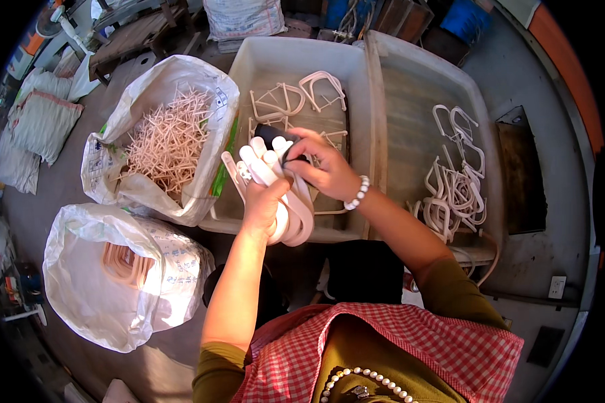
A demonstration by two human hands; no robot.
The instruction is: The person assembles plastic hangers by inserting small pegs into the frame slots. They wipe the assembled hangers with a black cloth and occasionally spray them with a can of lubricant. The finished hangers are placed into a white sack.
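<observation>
Note stuffed pale sacks [50,124] at the far left, a wooden bench [133,46] at the upper left, and a further stuffed sack [244,19] beyond the middle tub [302,57]. Note also a blue container [465,23] at the upper right and a white wall socket [556,287] at the lower right. Treat as obstructing the view into the middle tub: left hand [263,201], right hand [323,164] and the load between them. Locate the bundle of thick pale pink bent pieces [296,218] inside the left hand, above the near part of that tub, with fingers wrapped around and thumb across the front. Find the right hand at the upper end of the bundle, narrowed, pinching black material [270,132] beside the rounded ends. Identify containers as follows: upper white sack [218,87], open, heaped with thin pale pink sticks [171,138]; lower white sack [114,316], open, containing nested U-shaped pieces [124,265]; middle tub, containing several loose bent pieces [324,73]; right tub [403,114], alongside, containing tangled bent pieces [460,201] toward its right side.
</observation>
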